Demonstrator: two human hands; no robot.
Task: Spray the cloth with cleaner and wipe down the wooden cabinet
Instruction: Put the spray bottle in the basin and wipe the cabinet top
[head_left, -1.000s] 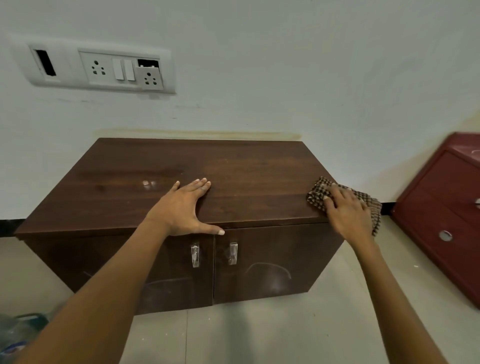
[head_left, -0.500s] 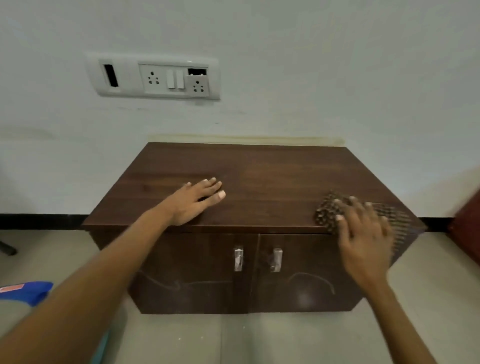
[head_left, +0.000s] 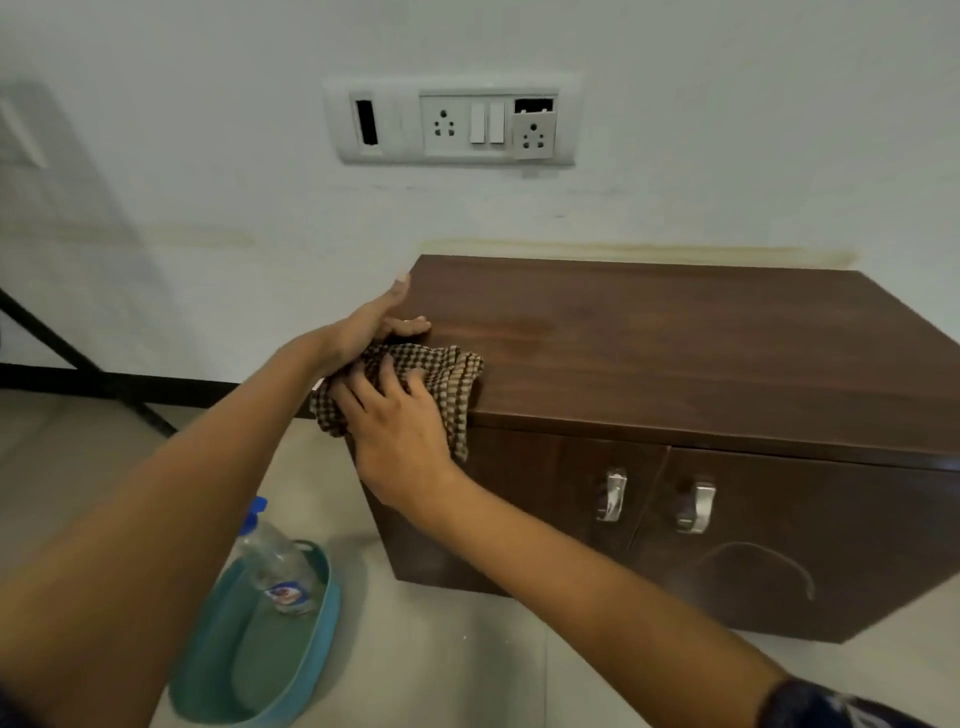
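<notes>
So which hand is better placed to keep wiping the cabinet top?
The right hand. It already presses the cloth onto the cabinet's front left corner. The left hand lies bare on the top's left edge, likely just bracing.

Two hands (head_left: 400, 415), one cloth (head_left: 447, 379), one cabinet (head_left: 675, 353) with two handles (head_left: 613, 491), one spray bottle (head_left: 275, 566), one basin (head_left: 311, 649).

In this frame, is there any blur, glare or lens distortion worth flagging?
Head view: wide-angle bending bows the cabinet edges; soft sheen on its top, no harsh glare; right hand and cloth slightly soft; bottle in the tub legible.
</notes>
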